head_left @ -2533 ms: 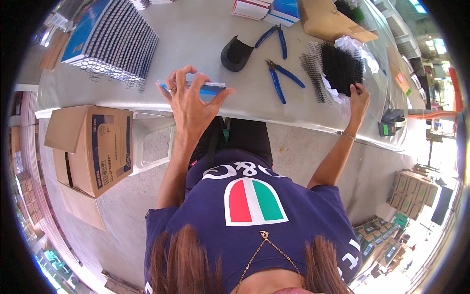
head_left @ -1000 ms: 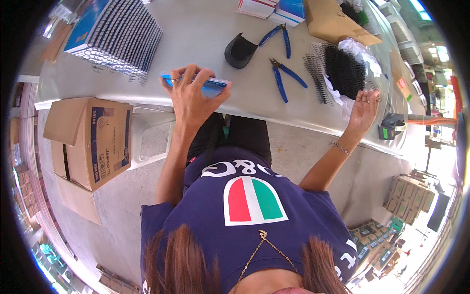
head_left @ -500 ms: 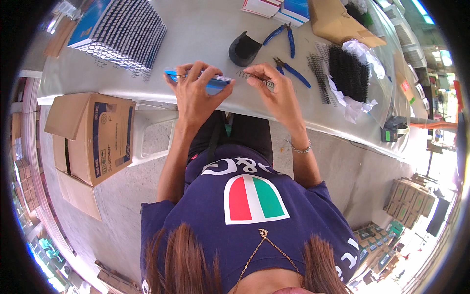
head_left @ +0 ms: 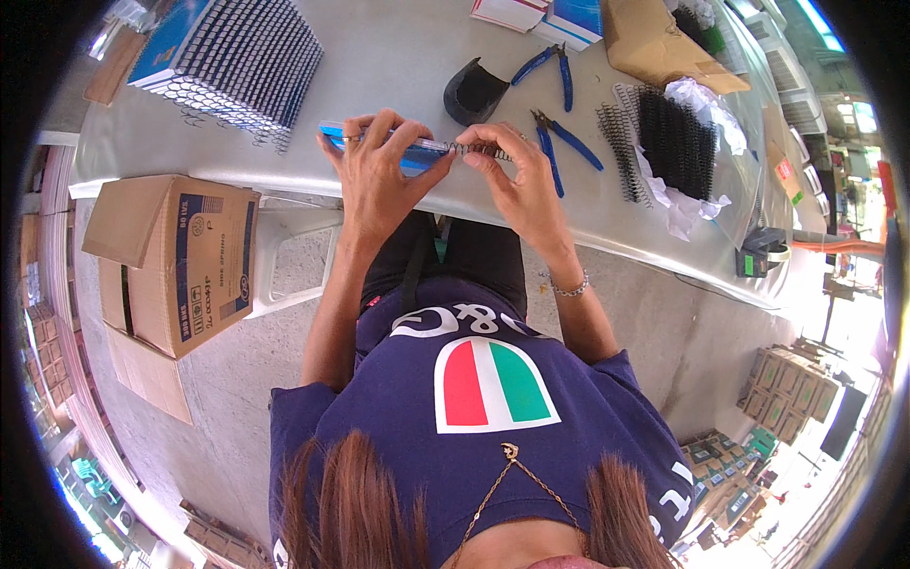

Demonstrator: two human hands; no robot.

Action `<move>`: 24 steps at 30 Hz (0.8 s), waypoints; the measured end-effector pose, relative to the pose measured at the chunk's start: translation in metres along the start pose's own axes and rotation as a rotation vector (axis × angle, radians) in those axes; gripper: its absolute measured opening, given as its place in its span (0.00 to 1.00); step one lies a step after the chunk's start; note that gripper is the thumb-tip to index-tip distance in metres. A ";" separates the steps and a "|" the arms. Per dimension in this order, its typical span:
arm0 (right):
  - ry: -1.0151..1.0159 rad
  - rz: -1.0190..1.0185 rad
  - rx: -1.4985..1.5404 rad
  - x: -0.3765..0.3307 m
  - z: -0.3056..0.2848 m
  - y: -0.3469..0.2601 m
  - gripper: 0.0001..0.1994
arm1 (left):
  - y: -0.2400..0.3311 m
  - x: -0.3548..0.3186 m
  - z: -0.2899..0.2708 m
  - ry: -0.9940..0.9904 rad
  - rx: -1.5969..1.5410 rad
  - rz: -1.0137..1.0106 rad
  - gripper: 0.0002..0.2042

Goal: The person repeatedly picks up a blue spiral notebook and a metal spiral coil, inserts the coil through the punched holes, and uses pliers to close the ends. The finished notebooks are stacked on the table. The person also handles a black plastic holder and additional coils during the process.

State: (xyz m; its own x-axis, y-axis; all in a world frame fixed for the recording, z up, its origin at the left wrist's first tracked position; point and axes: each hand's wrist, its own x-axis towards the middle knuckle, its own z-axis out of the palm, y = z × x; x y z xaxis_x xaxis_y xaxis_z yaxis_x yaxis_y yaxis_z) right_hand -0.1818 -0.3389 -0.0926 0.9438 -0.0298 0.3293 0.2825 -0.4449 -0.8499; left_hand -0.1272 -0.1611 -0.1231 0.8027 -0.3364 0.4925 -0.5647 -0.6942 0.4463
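Observation:
My left hand (head_left: 384,175) grips a thin blue-covered booklet (head_left: 417,157), fingers over its top and thumb along the near side. Just to the right, my right hand (head_left: 517,171) pinches a dark spiral binding coil (head_left: 486,149). The coil's left end meets the booklet's right end, close to my left fingertips. Whether its wire passes through the holes is too small to tell. A black curved holder (head_left: 474,92) stands behind my right hand. Two blue-handled cutting pliers, one farther (head_left: 566,81) and one nearer (head_left: 573,147), lie to its right.
A stack of spiral-bound books (head_left: 246,62) stands at the left of the table (head_left: 379,57). Many black coils (head_left: 675,142) lie on white paper at the right, by a cardboard piece (head_left: 664,43). An opened carton (head_left: 175,266) sits left, beside a white chair (head_left: 294,251).
My right hand has moved left, bringing the coil up against the booklet's end. My left hand keeps its hold on the booklet almost in place.

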 end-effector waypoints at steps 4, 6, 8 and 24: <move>-0.038 0.009 -0.136 -0.002 0.000 0.003 0.05 | 0.001 0.001 -0.002 -0.021 0.016 -0.005 0.15; -0.020 0.026 -0.179 -0.003 0.002 -0.003 0.04 | 0.002 0.000 -0.004 -0.027 0.038 -0.006 0.15; 0.029 0.060 -0.152 -0.002 0.006 -0.018 0.04 | 0.003 0.000 -0.006 -0.039 0.052 -0.010 0.14; 0.026 -0.153 -0.420 0.009 0.013 -0.002 0.06 | 0.010 -0.001 -0.018 -0.130 0.091 -0.055 0.10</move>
State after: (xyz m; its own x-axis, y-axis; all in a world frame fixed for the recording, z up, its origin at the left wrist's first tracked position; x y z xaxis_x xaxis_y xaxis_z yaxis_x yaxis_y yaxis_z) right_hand -0.1716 -0.3264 -0.0938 0.8903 0.0441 0.4531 0.3188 -0.7709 -0.5514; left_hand -0.1371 -0.1559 -0.1057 0.8531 -0.3721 0.3658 -0.5047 -0.7662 0.3977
